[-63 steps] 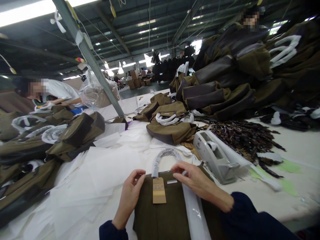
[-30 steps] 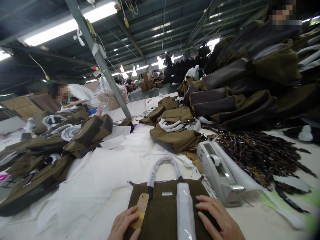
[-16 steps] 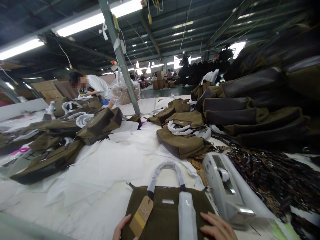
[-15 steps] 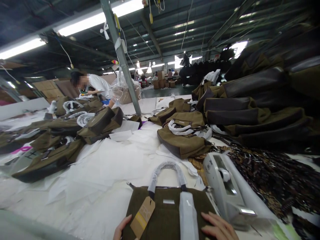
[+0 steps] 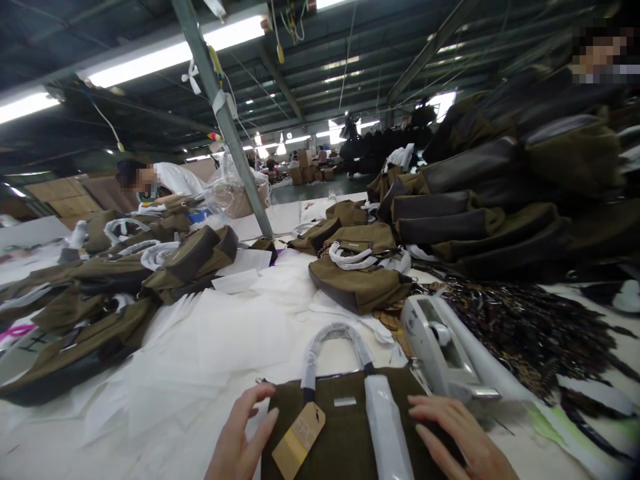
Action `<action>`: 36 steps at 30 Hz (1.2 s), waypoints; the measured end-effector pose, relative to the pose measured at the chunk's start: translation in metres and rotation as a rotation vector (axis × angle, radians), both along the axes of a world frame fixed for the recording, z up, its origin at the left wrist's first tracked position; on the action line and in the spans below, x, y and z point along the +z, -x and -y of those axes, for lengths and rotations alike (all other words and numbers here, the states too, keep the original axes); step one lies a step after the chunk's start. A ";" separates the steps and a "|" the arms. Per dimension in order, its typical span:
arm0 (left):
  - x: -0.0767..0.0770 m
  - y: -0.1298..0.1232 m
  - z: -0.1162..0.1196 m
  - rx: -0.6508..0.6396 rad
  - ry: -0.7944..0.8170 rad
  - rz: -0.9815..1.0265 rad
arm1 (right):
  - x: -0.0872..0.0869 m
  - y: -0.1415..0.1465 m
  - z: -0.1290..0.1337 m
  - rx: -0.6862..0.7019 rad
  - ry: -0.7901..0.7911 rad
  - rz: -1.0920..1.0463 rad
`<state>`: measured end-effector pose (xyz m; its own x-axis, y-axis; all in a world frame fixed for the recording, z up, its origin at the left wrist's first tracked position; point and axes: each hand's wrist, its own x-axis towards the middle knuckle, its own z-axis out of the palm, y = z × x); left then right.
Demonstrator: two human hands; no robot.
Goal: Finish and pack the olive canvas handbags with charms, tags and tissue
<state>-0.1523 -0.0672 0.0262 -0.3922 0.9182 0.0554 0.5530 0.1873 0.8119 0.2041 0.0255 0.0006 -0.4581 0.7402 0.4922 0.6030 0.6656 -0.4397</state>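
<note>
An olive-green handbag (image 5: 345, 437) lies in front of me at the bottom of the view, its zipper edge turned away from me. Its handles (image 5: 336, 331) are wrapped in white plastic, and a brown card tag (image 5: 299, 440) hangs from one of them. By the bag's upper left corner is my left hand (image 5: 243, 437), open, thumb and fingers apart. My right hand (image 5: 460, 437) is also open, its fingers spread over the bag's right edge. Whether either hand presses on the fabric is hard to tell.
A grey tape dispenser (image 5: 445, 350) stands right of the bag. White paper sheets (image 5: 200, 350) spread to the left. Finished-looking handbags (image 5: 350, 267) and tall bag stacks (image 5: 465, 220) lie beyond, with dark straps (image 5: 530, 333) at right. A metal post (image 5: 227, 127) rises behind; a co-worker (image 5: 175, 180) bends at far left.
Both hands have come further into view along the bag's sides, the left now with fingers lifted at the corner. The bag has shifted slightly right in view, and the camera has turned right.
</note>
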 end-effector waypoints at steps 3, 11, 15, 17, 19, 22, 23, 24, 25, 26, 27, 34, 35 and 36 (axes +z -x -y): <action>0.028 -0.002 -0.047 -0.255 0.121 -0.177 | 0.027 0.023 -0.012 -0.025 0.143 0.063; 0.006 -0.023 -0.126 -0.380 0.286 -0.337 | 0.039 0.102 -0.085 -0.146 0.456 0.318; 0.002 -0.018 -0.124 -0.367 0.227 -0.191 | 0.021 0.111 -0.101 -0.123 0.526 0.202; 0.012 -0.014 -0.121 -0.365 0.191 -0.099 | 0.022 0.109 -0.105 -0.080 0.548 0.130; 0.032 -0.011 -0.117 -0.367 0.142 -0.022 | 0.036 0.107 -0.109 -0.024 0.556 0.058; 0.080 -0.007 -0.107 -0.368 -0.022 0.152 | 0.083 0.102 -0.107 0.096 0.536 -0.124; 0.097 -0.006 -0.102 -0.362 -0.085 0.216 | 0.102 0.100 -0.104 0.160 0.514 -0.257; 0.113 -0.006 -0.096 -0.361 -0.132 0.254 | 0.121 0.098 -0.099 0.217 0.481 -0.355; 0.127 -0.007 -0.089 -0.363 -0.163 0.274 | 0.139 0.096 -0.092 0.219 0.419 -0.420; 0.138 -0.008 -0.081 -0.371 -0.169 0.276 | 0.153 0.093 -0.084 0.201 0.362 -0.434; 0.146 -0.009 -0.072 -0.381 -0.168 0.260 | 0.164 0.091 -0.076 0.167 0.300 -0.420; 0.148 -0.005 -0.042 -0.520 0.025 -0.067 | 0.145 0.071 -0.035 0.191 0.189 -0.254; 0.148 -0.002 -0.043 -0.594 0.089 -0.025 | 0.140 0.069 -0.032 0.205 0.209 -0.244; 0.149 0.000 -0.046 -0.664 0.150 0.045 | 0.136 0.067 -0.030 0.221 0.234 -0.230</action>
